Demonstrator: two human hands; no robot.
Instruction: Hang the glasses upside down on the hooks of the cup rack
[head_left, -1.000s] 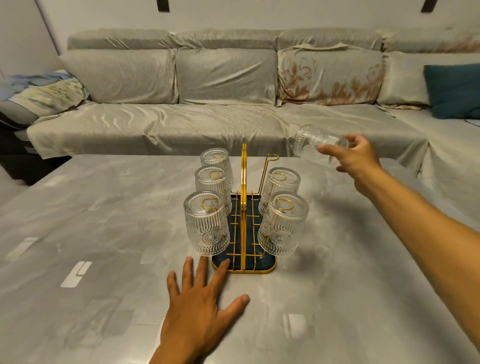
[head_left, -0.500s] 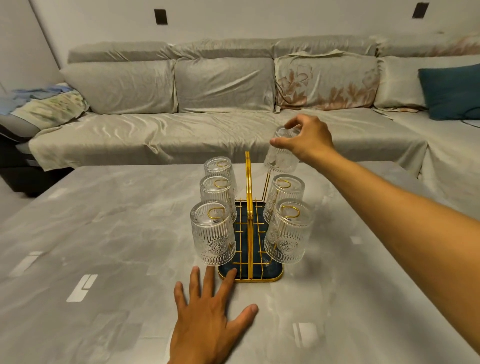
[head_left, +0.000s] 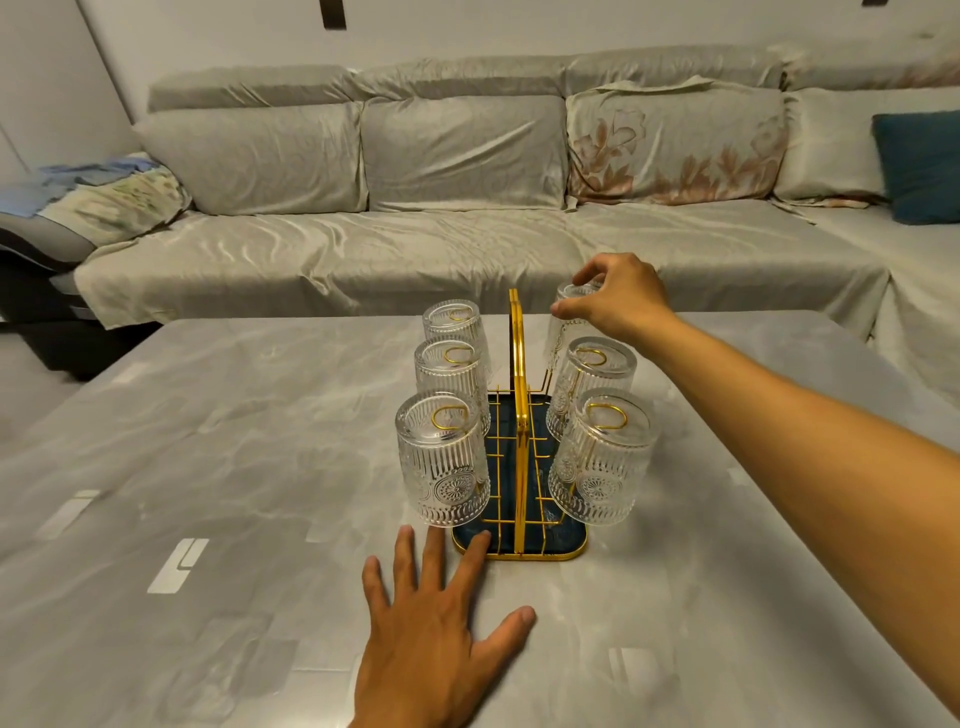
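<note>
While right hand (head_left: 621, 299) grips top, glass (head_left: 563, 332) hangs beneath.

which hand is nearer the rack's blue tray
Left. The left hand lies flat on the table, fingertips at the tray front edge. The right hand is up at the far glass.

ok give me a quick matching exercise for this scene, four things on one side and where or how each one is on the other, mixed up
Things:
1. left hand
2. right hand
3. teal cushion
4. nearest left glass

States:
A. hanging upside down on the cup rack, untouched
B. flat on the table, fingers spread
C. gripping the far right glass by its base
D. on the sofa, far right

Pairs: 1-B, 2-C, 3-D, 4-A
</note>
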